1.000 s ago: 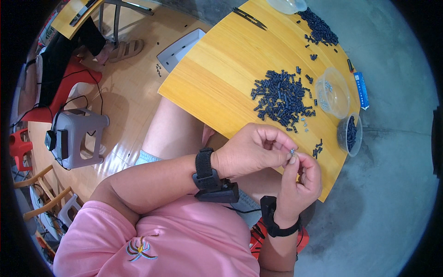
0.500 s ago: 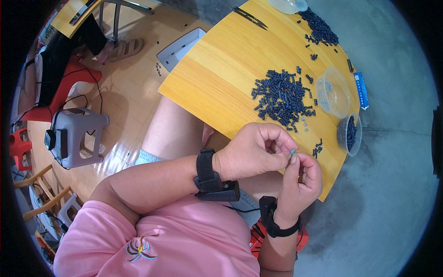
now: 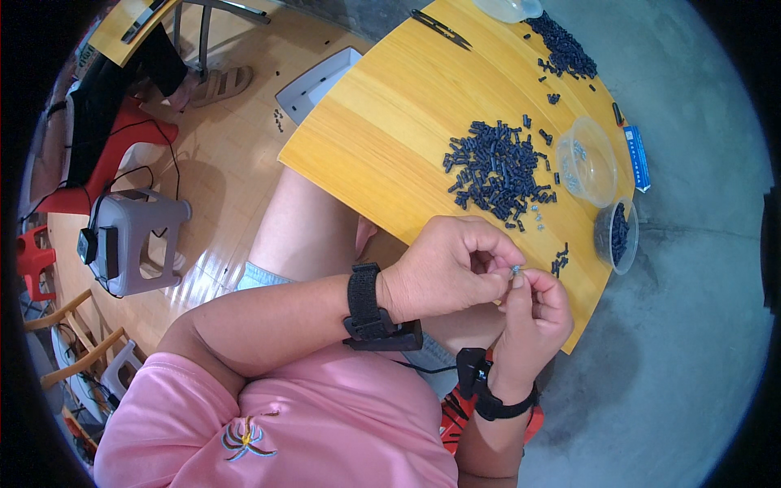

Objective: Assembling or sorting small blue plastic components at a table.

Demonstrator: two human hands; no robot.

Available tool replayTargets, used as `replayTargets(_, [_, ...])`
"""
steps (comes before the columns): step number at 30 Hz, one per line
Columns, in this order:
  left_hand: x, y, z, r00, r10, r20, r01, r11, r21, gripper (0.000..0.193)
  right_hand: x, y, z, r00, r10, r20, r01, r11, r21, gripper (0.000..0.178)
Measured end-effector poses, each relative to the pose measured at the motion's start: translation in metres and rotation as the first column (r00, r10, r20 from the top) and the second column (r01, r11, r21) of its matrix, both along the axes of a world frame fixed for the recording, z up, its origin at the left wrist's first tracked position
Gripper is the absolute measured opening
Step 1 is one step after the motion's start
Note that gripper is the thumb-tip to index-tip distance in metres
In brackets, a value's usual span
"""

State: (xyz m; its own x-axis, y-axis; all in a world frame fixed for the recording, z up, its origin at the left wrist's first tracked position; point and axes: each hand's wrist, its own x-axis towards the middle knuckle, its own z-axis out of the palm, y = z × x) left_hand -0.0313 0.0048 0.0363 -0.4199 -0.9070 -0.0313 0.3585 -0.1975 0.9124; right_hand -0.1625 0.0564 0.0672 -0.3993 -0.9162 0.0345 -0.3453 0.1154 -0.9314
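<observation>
My left hand [image 3: 443, 272] and my right hand [image 3: 537, 321] meet just over the near edge of the yellow table [image 3: 366, 130]. Between their pinched thumbs and fingertips is a small silvery metal piece [image 3: 516, 269], too tiny to name exactly. Beyond the hands lies a heap of short black cylindrical parts [image 3: 498, 167]. A few silvery bits [image 3: 537, 217] rest at its near right side, and several loose black parts [image 3: 560, 262] lie close to my right fingers.
At the right edge stand a clear round tub [image 3: 602, 189] with small silvery pieces and a smaller tub [image 3: 630, 252] of black parts. Thread snips [image 3: 441, 29], another black heap [image 3: 565, 53] and a blue box [image 3: 637, 159] lie farther off. A grey stool [image 3: 134, 244] stands left.
My right hand and wrist have shifted slightly to the right, its fingers still pinching at the metal piece. The left hand stays almost in place.
</observation>
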Motion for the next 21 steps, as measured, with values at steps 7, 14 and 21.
replayTargets(7, [-0.0022, -0.0011, -0.0075, 0.999, 0.040, -0.019, -0.042, 0.990, -0.137, 0.012, 0.0025, -0.0031, 0.0096, 0.976, -0.004, 0.217, -0.009, 0.998, 0.056, 0.002])
replayTargets(14, [-0.0032, -0.0006, -0.0053, 0.993, 0.006, -0.118, -0.009, 1.000, -0.022, 0.013, 0.0016, -0.0046, 0.0081, 0.954, 0.011, 0.299, -0.022, 0.999, 0.032, 0.004])
replayTargets(21, [-0.0004, 0.0006, -0.0050, 0.987, -0.029, -0.156, 0.027, 1.000, -0.014, 0.013, 0.0011, -0.0017, 0.0092, 0.960, -0.010, 0.279, -0.013, 0.997, 0.080, 0.003])
